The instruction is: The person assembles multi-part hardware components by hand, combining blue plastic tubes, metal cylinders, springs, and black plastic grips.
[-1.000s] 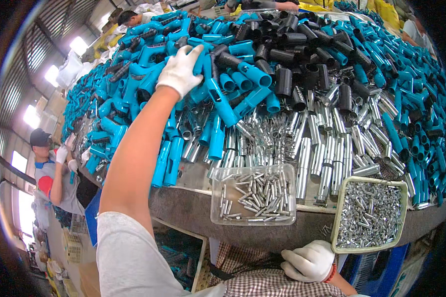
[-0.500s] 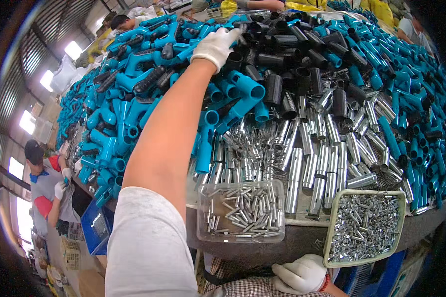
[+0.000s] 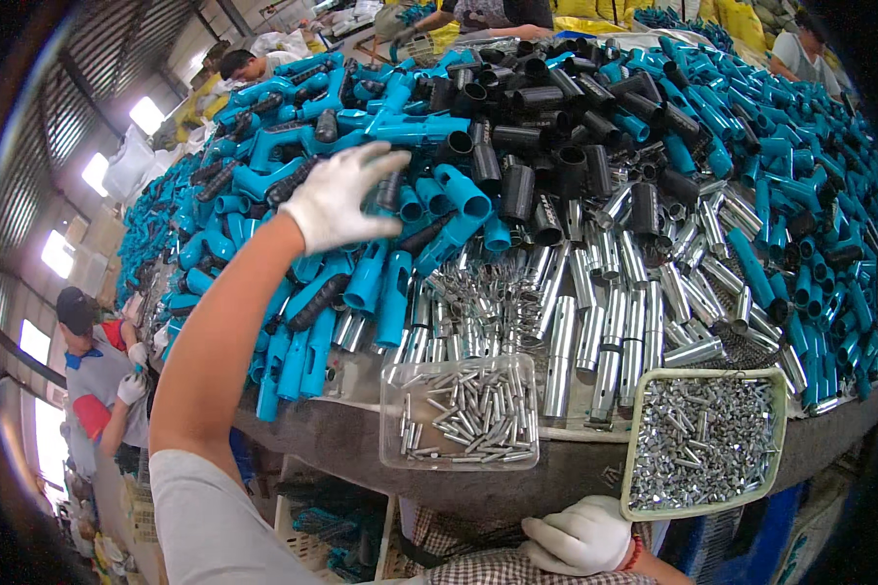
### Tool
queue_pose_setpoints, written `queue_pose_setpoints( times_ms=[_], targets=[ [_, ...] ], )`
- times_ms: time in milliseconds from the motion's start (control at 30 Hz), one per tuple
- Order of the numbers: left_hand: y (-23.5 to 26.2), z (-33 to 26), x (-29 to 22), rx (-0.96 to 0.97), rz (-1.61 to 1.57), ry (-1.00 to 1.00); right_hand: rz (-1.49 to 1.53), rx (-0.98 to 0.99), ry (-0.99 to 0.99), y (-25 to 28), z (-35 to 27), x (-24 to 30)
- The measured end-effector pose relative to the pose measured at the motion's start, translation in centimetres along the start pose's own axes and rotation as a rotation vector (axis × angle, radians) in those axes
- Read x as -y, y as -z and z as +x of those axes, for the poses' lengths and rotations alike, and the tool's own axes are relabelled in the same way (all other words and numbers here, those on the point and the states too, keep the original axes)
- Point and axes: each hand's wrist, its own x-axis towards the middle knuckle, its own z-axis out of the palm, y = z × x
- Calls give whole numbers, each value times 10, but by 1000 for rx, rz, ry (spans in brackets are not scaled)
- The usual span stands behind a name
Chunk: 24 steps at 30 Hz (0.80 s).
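My left hand [image 3: 346, 198], in a white glove, is open with fingers spread over the heap of teal plastic parts. Nothing shows in its grasp. Just beyond its fingertips lies a teal branched tube part [image 3: 415, 127] with a black ring at its right end. Right of the hand is another teal tube part [image 3: 463, 198] with its round mouth facing me. My right hand [image 3: 580, 536], also white-gloved, is curled low at the table's front edge over checkered cloth. Its fingers are closed, and whatever they may hold is hidden.
A clear tray [image 3: 458, 414] of metal pins and a pale tray [image 3: 707, 444] of small metal pieces sit along the front edge. Behind them lie chrome tubes [image 3: 561, 356], springs [image 3: 478, 292] and black sleeves [image 3: 532, 136]. A co-worker [image 3: 102, 361] is at left.
My left hand has drawn back from the black sleeves, toward me and left, and its fingers have spread. The teal branched part it covered now shows. My right hand stays low.
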Motion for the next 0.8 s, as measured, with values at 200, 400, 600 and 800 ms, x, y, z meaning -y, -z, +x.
queue_pose_setpoints(
  times_ms=[200, 400, 600, 800],
  targets=[
    [-26, -6, -4, 16, 197, 99, -35, -82, 6, -6, 2, 1],
    [-38, 37, 19, 44, 275, 158, -64, -232, 18, -7, 1, 11],
    [-46, 52, 59, -69, 123, 193, -84, -198, 12, -8, 2, 8],
    [-49, 79, 65, -49, 128, 323, -95, -152, -9, -7, 0, 11]
  ],
)
